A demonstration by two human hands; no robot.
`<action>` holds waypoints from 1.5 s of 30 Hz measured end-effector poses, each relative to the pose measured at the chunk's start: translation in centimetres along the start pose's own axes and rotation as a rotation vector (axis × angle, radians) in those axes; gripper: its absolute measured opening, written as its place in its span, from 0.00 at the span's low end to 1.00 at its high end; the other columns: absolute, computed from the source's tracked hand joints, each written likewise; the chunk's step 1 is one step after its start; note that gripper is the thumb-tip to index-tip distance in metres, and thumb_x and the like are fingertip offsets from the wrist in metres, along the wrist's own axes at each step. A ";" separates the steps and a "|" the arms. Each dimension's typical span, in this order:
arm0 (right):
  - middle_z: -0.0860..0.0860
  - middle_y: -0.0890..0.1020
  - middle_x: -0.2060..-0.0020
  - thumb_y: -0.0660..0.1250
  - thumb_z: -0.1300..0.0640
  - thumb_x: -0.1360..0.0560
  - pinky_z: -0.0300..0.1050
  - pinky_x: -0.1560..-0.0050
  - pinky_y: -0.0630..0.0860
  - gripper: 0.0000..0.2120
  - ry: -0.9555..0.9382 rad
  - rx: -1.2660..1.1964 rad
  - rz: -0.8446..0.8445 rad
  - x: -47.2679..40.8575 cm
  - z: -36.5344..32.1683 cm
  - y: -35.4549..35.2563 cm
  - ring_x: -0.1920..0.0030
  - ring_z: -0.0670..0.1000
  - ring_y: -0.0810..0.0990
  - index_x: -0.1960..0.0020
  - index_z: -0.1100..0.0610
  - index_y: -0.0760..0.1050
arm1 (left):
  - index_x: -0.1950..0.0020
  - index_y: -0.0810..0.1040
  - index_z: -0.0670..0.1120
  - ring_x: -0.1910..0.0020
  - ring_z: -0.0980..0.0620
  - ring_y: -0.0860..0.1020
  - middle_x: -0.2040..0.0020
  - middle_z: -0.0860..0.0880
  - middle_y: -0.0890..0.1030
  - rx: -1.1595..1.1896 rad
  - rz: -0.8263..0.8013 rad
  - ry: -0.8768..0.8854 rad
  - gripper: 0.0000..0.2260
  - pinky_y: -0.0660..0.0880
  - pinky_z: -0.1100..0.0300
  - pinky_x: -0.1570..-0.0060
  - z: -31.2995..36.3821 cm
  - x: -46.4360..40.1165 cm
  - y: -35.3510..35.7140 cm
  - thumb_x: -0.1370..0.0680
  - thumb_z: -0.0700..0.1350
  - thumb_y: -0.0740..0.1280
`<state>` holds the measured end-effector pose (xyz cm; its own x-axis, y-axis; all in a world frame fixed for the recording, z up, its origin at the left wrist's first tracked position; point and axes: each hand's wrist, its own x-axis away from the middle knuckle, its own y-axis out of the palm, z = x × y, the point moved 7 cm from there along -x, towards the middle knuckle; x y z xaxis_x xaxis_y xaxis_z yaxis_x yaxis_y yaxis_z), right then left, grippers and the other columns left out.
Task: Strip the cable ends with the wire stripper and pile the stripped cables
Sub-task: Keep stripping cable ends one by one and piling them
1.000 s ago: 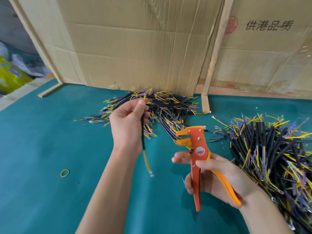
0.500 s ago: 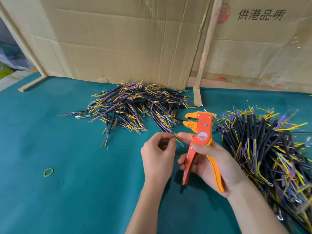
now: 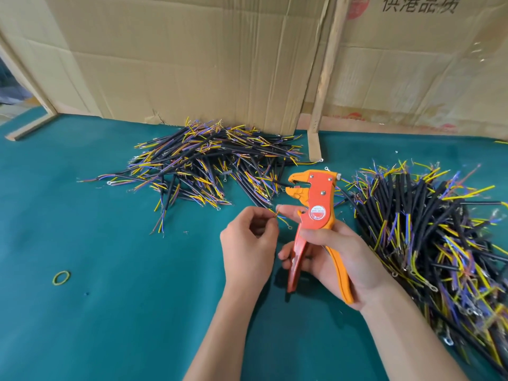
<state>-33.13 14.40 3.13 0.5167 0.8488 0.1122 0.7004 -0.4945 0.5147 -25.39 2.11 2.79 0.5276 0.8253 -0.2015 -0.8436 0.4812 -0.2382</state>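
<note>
Since a moment ago, both hands have drifted only slightly, and the stripper's beak has tipped a little more upright.

Nearest me, my right hand (image 3: pixel 338 259) is wrapped round the handles of the stripper (image 3: pixel 313 215), its forefinger reaching forward to steady the wire tip. Its orange beak points left and away from me, the mouth parted, with nothing in it that I can make out. Just left of it, my left hand (image 3: pixel 248 243) pinches the cable (image 3: pixel 277 214) between thumb and forefinger; most of it is hidden in my fist, and only a short yellow end with a small ring fitting pokes out toward the tool.

To do this well, I judge I should fan out one thin wire, feed it square into the mouth to an even depth, then squeeze once, keeping my left pinch firm so the cable does not slide.

On the green table (image 3: pixel 110 312), a yellow rubber band (image 3: pixel 61 278) lies far left. To my right sprawls a big heap of cables (image 3: pixel 428 243); beyond my hands sits the far pile (image 3: pixel 209 166), where I judge this one belongs. Behind it stands a cardboard wall (image 3: pixel 192 64).
</note>
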 end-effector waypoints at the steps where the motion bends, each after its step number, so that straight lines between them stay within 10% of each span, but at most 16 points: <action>1: 0.64 0.76 0.43 0.71 0.62 0.30 0.54 0.57 0.81 0.23 0.004 0.004 0.006 0.0 0.1 -0.1 0.59 0.62 0.83 0.34 0.60 0.80 | 0.58 0.83 0.49 0.68 0.62 0.79 0.65 0.59 0.83 0.006 -0.001 -0.007 0.06 0.72 0.72 0.64 0.0 0.0 0.0 0.26 0.37 0.72; 14: 0.63 0.79 0.36 0.74 0.59 0.32 0.54 0.56 0.81 0.27 -0.024 0.016 0.007 0.1 -0.2 -0.2 0.58 0.62 0.83 0.33 0.59 0.79 | 0.57 0.82 0.48 0.66 0.61 0.78 0.65 0.58 0.82 -0.038 -0.048 0.017 0.05 0.71 0.72 0.63 0.3 0.1 0.1 0.25 0.38 0.72; 33: 0.60 0.80 0.66 0.69 0.61 0.30 0.53 0.57 0.82 0.26 0.088 0.065 0.044 0.9 -0.1 0.6 0.59 0.64 0.84 0.31 0.60 0.77 | 0.60 0.85 0.52 0.64 0.53 0.83 0.66 0.55 0.84 0.041 -0.015 -0.150 0.05 0.79 0.54 0.56 -0.8 -0.2 -0.9 0.26 0.43 0.72; 38: 0.67 0.80 0.63 0.70 0.61 0.30 0.54 0.57 0.82 0.25 0.116 0.065 0.022 0.9 0.1 0.7 0.59 0.64 0.83 0.32 0.60 0.78 | 0.64 0.86 0.55 0.63 0.64 0.82 0.51 0.53 0.85 0.162 0.063 -0.236 0.05 0.74 0.62 0.56 -1.4 0.1 -1.9 0.30 0.46 0.76; 45: 0.69 0.81 0.49 0.71 0.61 0.30 0.56 0.57 0.82 0.23 0.112 0.081 0.001 0.7 0.2 0.9 0.59 0.64 0.83 0.35 0.61 0.80 | 0.57 0.86 0.42 0.61 0.45 0.80 0.56 0.40 0.86 0.560 -0.086 -0.344 0.04 0.77 0.45 0.54 -1.8 0.4 -0.9 0.27 0.42 0.77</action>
<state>-32.06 14.50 3.49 0.4625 0.8615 0.2095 0.7394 -0.5052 0.4450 -24.27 1.51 1.22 0.6119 0.7797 0.1329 -0.7730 0.5541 0.3090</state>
